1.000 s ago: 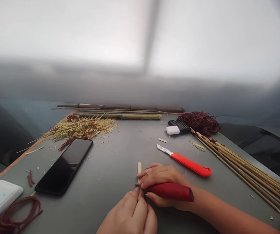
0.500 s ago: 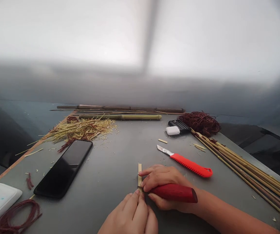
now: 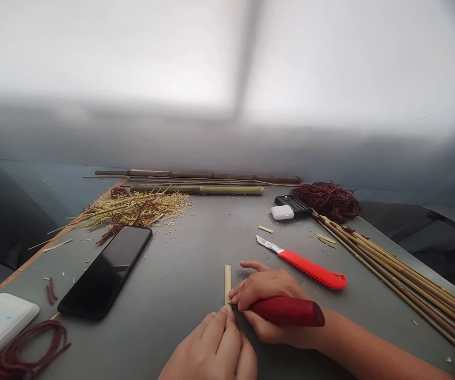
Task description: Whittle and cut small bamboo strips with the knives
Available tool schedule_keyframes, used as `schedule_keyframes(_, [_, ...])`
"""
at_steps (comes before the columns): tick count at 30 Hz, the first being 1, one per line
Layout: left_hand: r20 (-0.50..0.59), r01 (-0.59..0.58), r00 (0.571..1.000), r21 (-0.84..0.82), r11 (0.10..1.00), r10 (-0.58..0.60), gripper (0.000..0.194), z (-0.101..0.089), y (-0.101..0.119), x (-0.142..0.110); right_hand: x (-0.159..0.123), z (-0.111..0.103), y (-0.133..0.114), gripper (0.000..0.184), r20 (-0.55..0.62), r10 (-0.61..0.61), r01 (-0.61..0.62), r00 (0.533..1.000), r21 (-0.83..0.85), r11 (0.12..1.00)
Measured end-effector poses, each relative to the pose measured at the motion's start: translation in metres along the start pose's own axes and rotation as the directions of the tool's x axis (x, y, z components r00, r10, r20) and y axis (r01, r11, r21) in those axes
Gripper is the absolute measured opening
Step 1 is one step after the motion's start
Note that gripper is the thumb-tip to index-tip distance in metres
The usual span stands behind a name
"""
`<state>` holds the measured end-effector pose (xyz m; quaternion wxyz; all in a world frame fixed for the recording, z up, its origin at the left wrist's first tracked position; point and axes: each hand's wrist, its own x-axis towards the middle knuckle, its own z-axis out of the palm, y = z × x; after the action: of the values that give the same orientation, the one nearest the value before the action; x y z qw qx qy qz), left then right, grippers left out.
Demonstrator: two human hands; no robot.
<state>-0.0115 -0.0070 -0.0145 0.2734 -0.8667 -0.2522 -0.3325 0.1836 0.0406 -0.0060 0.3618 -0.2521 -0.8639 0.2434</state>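
A narrow, pale bamboo strip (image 3: 228, 279) points away from me over the grey table. My left hand (image 3: 215, 345) pinches its near end, and the fingers hide the rest of it. My right hand (image 3: 272, 293) is closed round a knife with a dark red wooden handle (image 3: 286, 311). The short visible bit of its blade touches the strip just ahead of my left fingertips. The right index finger sticks out forward, off the strip. Beyond the right hand lies a red utility knife (image 3: 310, 268) with its blade out.
A black phone (image 3: 106, 272), a white device (image 3: 1, 327) and coiled brown cord (image 3: 33, 351) lie left. Behind them is a heap of shavings (image 3: 144, 208). Bamboo poles (image 3: 231, 190) line the back. At right are thin canes (image 3: 401, 274), a cord tangle (image 3: 330, 200) and a white case (image 3: 282, 212).
My right index finger has lifted off the strip and stretched forward. The red-handled knife has shifted slightly right. My left hand stays nearly still.
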Motion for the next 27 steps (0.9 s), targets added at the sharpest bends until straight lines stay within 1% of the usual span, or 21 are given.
schedule_keyframes(2, [0.005, 0.004, 1.0, -0.001, 1.0, -0.004, 0.03, -0.0002, 0.0004, -0.0002, 0.0004, -0.0004, -0.0004, 0.008, 0.03, -0.011, 0.011, 0.999, -0.008, 1.0])
schedule_keyframes(4, [0.01, 0.007, 1.0, -0.002, 1.0, -0.007, 0.031, -0.0007, 0.0009, -0.0005, 0.0004, -0.001, -0.0006, 0.007, 0.08, 0.005, -0.003, 0.997, -0.027, 1.0])
schedule_keyframes(6, [0.01, 0.008, 1.0, 0.002, 1.0, -0.008, 0.032, -0.0011, 0.0015, -0.0008, 0.0005, -0.0015, -0.0004, 0.008, 0.072, 0.03, -0.028, 0.997, -0.025, 0.999])
schedule_keyframes(8, [0.001, 0.007, 1.0, 0.0, 1.0, -0.007, 0.031, -0.001, 0.0018, -0.0007, 0.0008, -0.0015, 0.0003, 0.009, 0.033, 0.026, -0.026, 0.999, 0.001, 1.0])
schedule_keyframes(9, [-0.001, 0.006, 1.0, -0.004, 1.0, -0.006, 0.031, -0.0008, 0.0019, -0.0006, 0.0009, -0.0014, 0.0008, 0.009, 0.032, 0.018, -0.019, 0.999, 0.016, 1.0])
schedule_keyframes(13, [-0.001, 0.007, 1.0, -0.016, 1.0, -0.007, 0.029, 0.0012, 0.001, 0.0001, 0.0005, -0.0005, 0.0027, 0.007, 0.111, 0.008, -0.012, 0.994, 0.038, 0.999])
schedule_keyframes(17, [-0.018, 0.004, 1.0, -0.001, 1.0, -0.004, 0.031, 0.0024, 0.0004, 0.0006, 0.0006, 0.0013, 0.003, 0.004, 0.059, 0.048, -0.05, 0.997, 0.046, 0.998])
schedule_keyframes(21, [-0.023, 0.008, 1.0, -0.006, 1.0, -0.008, 0.031, 0.0021, 0.002, -0.0006, 0.0015, 0.0017, 0.0012, 0.008, 0.076, 0.036, -0.039, 0.997, 0.045, 0.998])
schedule_keyframes(23, [-0.023, 0.003, 1.0, -0.001, 1.0, -0.003, 0.031, 0.0015, 0.0024, -0.0017, 0.0011, 0.001, 0.0006, 0.005, 0.05, 0.058, -0.059, 0.997, 0.021, 0.998])
schedule_keyframes(25, [-0.01, 0.0, 1.0, 0.001, 1.0, 0.0, 0.032, 0.001, 0.0023, -0.0029, 0.0004, 0.0004, 0.0004, 0.006, 0.038, 0.07, -0.071, 0.997, 0.018, 0.997])
schedule_keyframes(27, [0.008, 0.006, 1.0, -0.004, 1.0, -0.006, 0.031, 0.0009, 0.002, -0.004, 0.0004, 0.0003, 0.0, 0.006, 0.056, 0.06, -0.062, 0.997, 0.032, 0.998])
